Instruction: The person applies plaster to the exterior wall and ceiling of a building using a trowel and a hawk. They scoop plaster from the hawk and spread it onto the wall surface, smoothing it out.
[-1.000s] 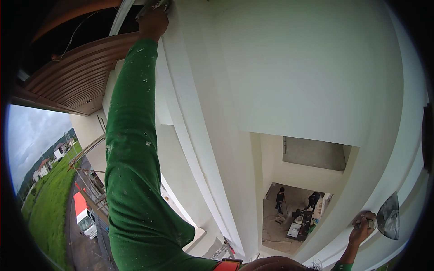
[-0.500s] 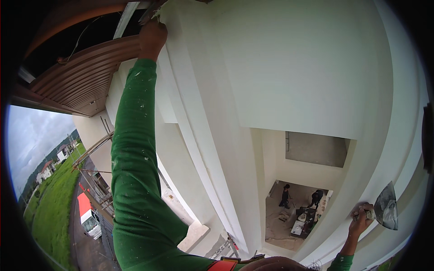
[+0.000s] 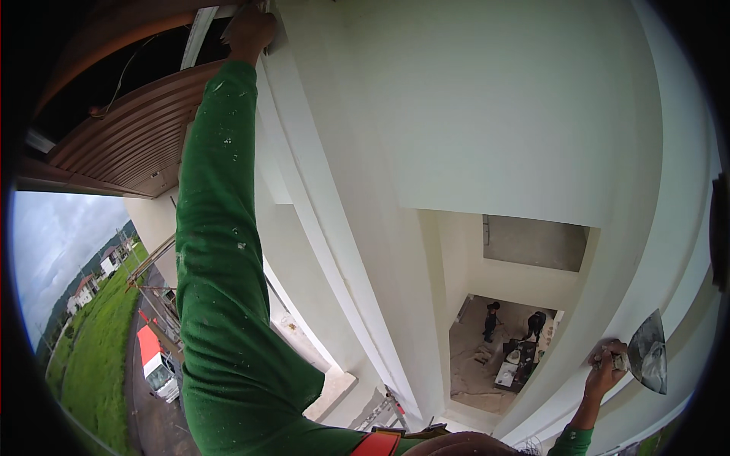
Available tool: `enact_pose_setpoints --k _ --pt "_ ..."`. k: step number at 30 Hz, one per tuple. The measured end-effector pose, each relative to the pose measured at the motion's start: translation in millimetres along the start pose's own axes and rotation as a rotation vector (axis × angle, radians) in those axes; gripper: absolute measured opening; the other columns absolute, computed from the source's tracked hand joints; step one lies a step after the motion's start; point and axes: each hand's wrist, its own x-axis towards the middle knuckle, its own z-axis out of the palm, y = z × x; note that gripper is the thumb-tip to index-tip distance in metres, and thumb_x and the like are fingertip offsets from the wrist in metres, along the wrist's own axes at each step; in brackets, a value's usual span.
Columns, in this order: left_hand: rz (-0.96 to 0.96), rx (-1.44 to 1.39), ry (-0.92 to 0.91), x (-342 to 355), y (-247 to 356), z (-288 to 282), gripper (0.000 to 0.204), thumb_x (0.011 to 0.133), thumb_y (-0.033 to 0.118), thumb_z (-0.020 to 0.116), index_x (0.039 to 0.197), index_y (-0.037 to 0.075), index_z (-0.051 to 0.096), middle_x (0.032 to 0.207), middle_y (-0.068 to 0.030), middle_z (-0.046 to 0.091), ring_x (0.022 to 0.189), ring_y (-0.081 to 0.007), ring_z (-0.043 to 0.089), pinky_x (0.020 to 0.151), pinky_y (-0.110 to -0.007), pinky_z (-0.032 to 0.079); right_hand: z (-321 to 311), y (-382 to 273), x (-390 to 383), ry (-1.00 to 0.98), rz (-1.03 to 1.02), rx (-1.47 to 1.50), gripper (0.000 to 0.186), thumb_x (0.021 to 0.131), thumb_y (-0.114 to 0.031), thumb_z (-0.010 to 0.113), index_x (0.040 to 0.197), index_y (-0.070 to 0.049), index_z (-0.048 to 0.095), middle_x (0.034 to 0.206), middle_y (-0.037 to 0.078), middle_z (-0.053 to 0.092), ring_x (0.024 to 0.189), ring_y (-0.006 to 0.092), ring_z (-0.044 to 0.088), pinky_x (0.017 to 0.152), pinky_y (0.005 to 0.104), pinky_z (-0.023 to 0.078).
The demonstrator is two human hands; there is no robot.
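Observation:
My left arm in a green paint-flecked sleeve stretches up along the white wall (image 3: 487, 121). My left hand (image 3: 249, 32) is at the top of a white vertical moulding, its fingers curled on a tool or edge I cannot make out against the wall. My right hand (image 3: 604, 368) is low at the right, shut on the handle of a grey triangular trowel (image 3: 649, 352) whose blade stands up beside the curved white wall.
A brown slatted soffit (image 3: 129, 137) runs over the upper left. Far below, two people (image 3: 494, 319) stand by a loaded table on a concrete floor. A white and red truck (image 3: 156, 365) is parked on a road beside grass at the lower left.
The view has tilted, so my left hand sits lower in the picture. My right hand with the trowel has risen slightly and shifted.

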Motion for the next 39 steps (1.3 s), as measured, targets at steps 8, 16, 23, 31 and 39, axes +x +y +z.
enact_pose_setpoints --k 8,16,23,31,39 --pt "-0.163 -0.154 0.012 -18 30 -49 0.037 0.089 0.007 0.052 0.123 -0.001 0.062 0.121 -0.0267 0.064 0.115 -0.0398 0.06 0.099 -0.046 0.047 -3 3 2 -0.007 -0.035 -0.003 0.009 0.089 -0.004 0.058 0.095 -0.006 0.052 0.085 0.006 0.05 0.061 0.0116 0.049 0.048 0.026 0.044" --pt "0.182 -0.025 0.228 -43 13 -20 0.036 0.09 0.011 0.055 0.125 0.013 0.062 0.097 -0.0228 0.07 0.091 -0.0436 0.067 0.08 -0.053 0.054 -6 4 4 -0.039 -0.061 -0.01 0.007 0.09 -0.006 0.06 0.094 -0.007 0.053 0.081 0.005 0.049 0.059 0.0106 0.046 0.047 0.0251 0.04" --pt "0.181 0.025 0.334 -46 16 -17 0.044 0.086 0.005 0.059 0.129 0.015 0.061 0.1 -0.02 0.071 0.096 -0.043 0.066 0.082 -0.053 0.054 2 5 2 -0.016 -0.073 -0.021 0.007 0.088 -0.006 0.058 0.093 -0.006 0.053 0.077 0.004 0.046 0.058 0.0103 0.045 0.044 0.0249 0.038" --pt "0.357 -0.033 0.495 -42 20 -5 0.043 0.086 -0.005 0.047 0.123 0.004 0.066 0.125 -0.0143 0.067 0.113 -0.036 0.062 0.102 -0.044 0.047 -5 12 2 -0.044 -0.086 -0.037 0.004 0.09 -0.006 0.056 0.094 -0.007 0.054 0.077 0.003 0.045 0.06 0.0086 0.043 0.045 0.0239 0.037" --pt "0.427 0.088 0.532 -33 3 22 0.043 0.086 0.006 0.057 0.129 0.013 0.063 0.122 -0.0179 0.066 0.112 -0.0385 0.062 0.094 -0.049 0.052 4 8 4 -0.022 -0.127 -0.042 0.006 0.091 -0.007 0.057 0.097 -0.006 0.055 0.076 0.003 0.045 0.059 0.0096 0.042 0.045 0.0243 0.035"
